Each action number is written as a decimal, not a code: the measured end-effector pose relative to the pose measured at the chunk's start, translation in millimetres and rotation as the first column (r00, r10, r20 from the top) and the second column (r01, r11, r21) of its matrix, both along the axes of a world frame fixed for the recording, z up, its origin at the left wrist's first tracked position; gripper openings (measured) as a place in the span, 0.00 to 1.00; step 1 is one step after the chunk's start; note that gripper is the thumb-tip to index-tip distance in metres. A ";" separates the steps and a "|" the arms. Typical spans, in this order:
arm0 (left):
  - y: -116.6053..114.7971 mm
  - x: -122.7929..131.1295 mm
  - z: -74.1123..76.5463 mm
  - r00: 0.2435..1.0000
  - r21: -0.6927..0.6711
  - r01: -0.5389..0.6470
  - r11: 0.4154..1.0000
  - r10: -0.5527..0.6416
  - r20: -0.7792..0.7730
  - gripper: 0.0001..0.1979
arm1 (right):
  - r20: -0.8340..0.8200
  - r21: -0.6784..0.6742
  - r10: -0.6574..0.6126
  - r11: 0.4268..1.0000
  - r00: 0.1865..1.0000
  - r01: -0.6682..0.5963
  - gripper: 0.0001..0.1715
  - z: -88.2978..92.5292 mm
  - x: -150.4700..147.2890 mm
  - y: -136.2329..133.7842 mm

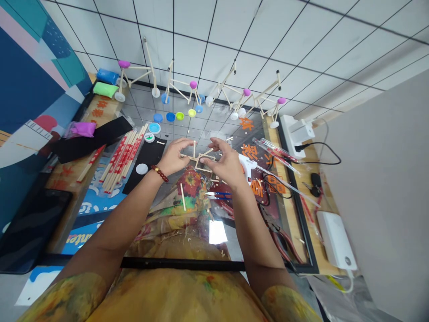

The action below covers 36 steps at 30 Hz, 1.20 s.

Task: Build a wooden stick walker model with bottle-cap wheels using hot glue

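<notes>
Patterned yellow clothing [181, 293] fills the frame's bottom edge in our head view. At centre, our left hand [174, 157] and right hand [228, 163], half-curled, thumbs and forefingers parted, flank a small stick structure [203, 169]; whether either grips it, we cannot tell. It looks light, stiff, fragile at joints; we'd pinch it mid-stick.

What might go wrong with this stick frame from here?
The thin stick frame could twist if the left hand or right hand presses unevenly. The white glue gun lies close beside the right hand; if hot, it might burn. The blue tool has pointed tips and could prick.
</notes>
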<state>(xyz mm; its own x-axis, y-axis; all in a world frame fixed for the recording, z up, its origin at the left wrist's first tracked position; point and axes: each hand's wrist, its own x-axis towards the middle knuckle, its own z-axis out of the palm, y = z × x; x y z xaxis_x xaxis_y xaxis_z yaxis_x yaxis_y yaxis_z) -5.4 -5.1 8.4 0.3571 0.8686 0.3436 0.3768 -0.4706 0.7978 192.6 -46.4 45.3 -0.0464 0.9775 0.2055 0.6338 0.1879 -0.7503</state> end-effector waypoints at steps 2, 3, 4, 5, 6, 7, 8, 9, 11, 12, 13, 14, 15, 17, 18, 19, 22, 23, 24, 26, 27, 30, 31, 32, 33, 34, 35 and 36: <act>0.1 0.0 -0.6 1.000 -0.013 -0.011 1.000 0.011 0.000 0.29 | -0.001 -0.022 0.015 1.000 1.000 -0.015 0.35 2.9 3.9 -0.3; 0.2 0.1 -0.9 1.000 -0.018 -0.016 1.000 0.016 0.004 0.28 | -0.002 -0.031 0.021 0.999 1.000 -0.021 0.34 4.0 5.2 -0.5; 0.3 0.1 -1.2 1.000 -0.021 -0.016 1.000 0.016 0.014 0.25 | -0.002 -0.038 0.026 0.999 1.000 -0.026 0.32 4.8 6.0 -0.5; 0.3 0.2 -1.4 0.999 -0.024 -0.013 1.000 0.014 0.030 0.22 | -0.001 -0.043 0.031 0.999 1.000 -0.031 0.31 5.4 6.5 -0.3; 0.4 0.3 -1.5 0.999 -0.027 -0.008 1.000 0.010 0.049 0.18 | 0.000 -0.045 0.035 0.998 0.999 -0.035 0.30 5.7 6.7 -0.1; 0.6 0.5 -1.7 0.998 -0.029 -0.003 1.000 0.005 0.069 0.14 | 0.001 -0.042 0.036 0.998 0.999 -0.036 0.29 6.1 7.1 0.3; 0.8 0.8 -1.9 0.996 -0.031 0.002 1.000 0.001 0.088 0.11 | 0.000 -0.035 0.035 0.999 0.999 -0.035 0.29 6.7 7.7 0.5; 1.0 1.0 -2.2 0.995 -0.033 0.005 0.999 -0.001 0.103 0.09 | -0.007 -0.022 0.031 0.999 0.999 -0.031 0.29 7.6 8.9 0.4; 1.6 1.7 -3.3 0.991 -0.032 0.009 0.999 -0.005 0.131 0.08 | -0.036 0.016 0.014 1.000 0.999 -0.013 0.28 11.0 13.1 -1.8; 2.1 2.1 -4.0 0.990 -0.030 0.011 0.999 -0.006 0.141 0.08 | -0.055 0.035 0.002 0.999 0.998 0.000 0.28 13.3 16.0 -4.2; 2.5 2.4 -4.8 0.989 -0.028 0.011 1.000 -0.007 0.148 0.08 | -0.074 0.050 -0.010 0.999 0.997 0.013 0.27 15.7 19.0 -7.5; 3.0 2.7 -5.7 0.989 -0.027 0.011 1.000 -0.007 0.149 0.08 | -0.089 0.061 -0.022 0.998 0.996 0.027 0.26 17.8 21.9 -11.3; 3.5 2.9 -6.5 0.989 -0.028 0.009 1.000 -0.005 0.147 0.07 | -0.099 0.068 -0.033 0.997 0.995 0.040 0.25 19.2 24.2 -15.4; 4.4 3.1 -8.2 0.991 -0.029 0.006 1.000 -0.002 0.137 0.07 | -0.100 0.067 -0.057 0.996 0.993 0.064 0.23 18.6 25.9 -21.9; 4.9 3.2 -8.9 0.991 -0.027 0.005 1.000 -0.001 0.137 0.07 | -0.092 0.059 -0.070 0.995 0.993 0.076 0.22 16.4 24.8 -23.5; 5.3 3.2 -9.7 0.990 -0.025 0.004 1.000 -0.001 0.139 0.07 | -0.081 0.046 -0.083 0.995 0.993 0.087 0.21 13.0 22.5 -23.4; 5.9 3.3 -11.4 0.988 -0.022 0.000 1.000 0.003 0.155 0.08 | -0.046 0.001 -0.109 0.994 0.993 0.109 0.22 0.3 9.8 -14.0; 6.1 3.3 -11.8 0.987 -0.030 -0.002 1.000 0.007 0.160 0.08 | -0.040 -0.008 -0.114 0.993 0.993 0.114 0.21 -3.4 4.7 -9.1; 6.2 3.3 -12.1 0.987 -0.041 -0.004 0.999 0.011 0.162 0.08 | -0.036 -0.010 -0.117 0.993 0.992 0.117 0.20 -6.3 -0.2 -4.1; 6.6 3.1 -12.5 0.987 -0.061 -0.007 0.998 0.017 0.163 0.07 | -0.029 0.001 -0.112 0.994 0.993 0.112 0.16 -10.1 -8.4 4.0; 6.8 2.9 -12.6 0.987 -0.060 -0.006 0.998 0.016 0.160 0.07 | -0.029 0.010 -0.101 0.995 0.994 0.102 0.14 -11.3 -11.5 6.7; 7.7 2.3 -13.1 0.988 -0.033 -0.010 0.999 0.015 0.152 0.07 | -0.022 0.052 -0.056 0.997 0.998 0.057 0.12 -13.9 -16.5 9.4; 7.8 2.1 -13.4 0.989 -0.025 -0.011 1.000 0.015 0.149 0.07 | -0.010 0.069 -0.047 0.996 0.999 0.048 0.12 -14.7 -17.3 9.2; 7.9 1.9 -13.7 0.989 -0.018 -0.011 1.000 0.013 0.146 0.07 | 0.014 0.083 -0.042 0.996 0.999 0.040 0.11 -15.5 -18.1 8.6; 8.0 1.7 -14.2 0.990 -0.011 -0.009 1.000 0.010 0.141 0.08 | 0.048 0.093 -0.037 0.995 0.998 0.032 0.10 -16.1 -19.0 8.0; 8.0 1.5 -14.6 0.991 -0.006 -0.007 1.000 0.007 0.136 0.07 | 0.092 0.096 -0.030 0.995 0.995 0.021 0.09 -16.5 -20.0 7.3; 8.1 1.3 -15.0 0.992 -0.001 -0.003 1.000 0.003 0.129 0.07 | 0.138 0.092 -0.023 0.996 0.990 0.011 0.08 -16.5 -21.2 6.7; 8.2 1.1 -15.4 0.992 0.003 0.001 1.000 -0.001 0.123 0.07 | 0.183 0.084 -0.016 0.996 0.983 0.000 0.07 -16.3 -22.5 6.2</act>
<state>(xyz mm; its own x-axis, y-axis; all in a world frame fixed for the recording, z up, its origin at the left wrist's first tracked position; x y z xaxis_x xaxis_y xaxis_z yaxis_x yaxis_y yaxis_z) -4.4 3.0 -7.0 0.3126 0.8673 0.3875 0.2755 -0.4732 0.8368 170.1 -40.2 29.0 -0.0830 0.9578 0.2753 0.7611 0.2393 -0.6028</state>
